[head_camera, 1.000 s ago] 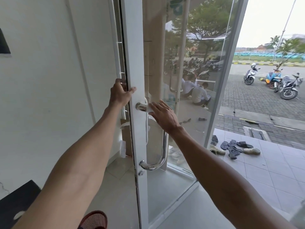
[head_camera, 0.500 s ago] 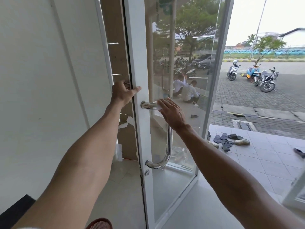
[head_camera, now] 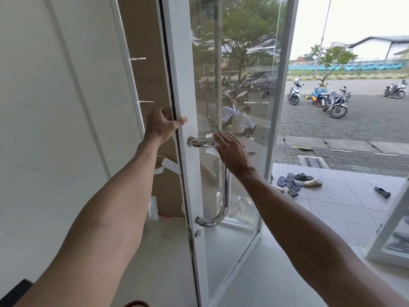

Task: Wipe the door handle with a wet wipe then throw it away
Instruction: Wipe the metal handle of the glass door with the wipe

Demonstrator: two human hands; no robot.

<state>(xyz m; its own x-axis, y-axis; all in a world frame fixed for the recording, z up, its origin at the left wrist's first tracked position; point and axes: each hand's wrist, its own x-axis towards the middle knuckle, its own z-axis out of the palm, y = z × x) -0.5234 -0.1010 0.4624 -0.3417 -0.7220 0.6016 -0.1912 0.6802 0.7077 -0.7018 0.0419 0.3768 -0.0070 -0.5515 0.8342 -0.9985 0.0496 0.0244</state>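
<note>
Pale tiled floor across the lower right of the frame. A loose heap of dark sandals plus one light shoe at centre right, directly on the tiles. A single dark sandal lying apart, further right. Grey paving beyond, upper right.

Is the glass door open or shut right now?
Open. The glass door is swung away from the wall, with a gap at its edge where the left hand holds the white frame.
</note>
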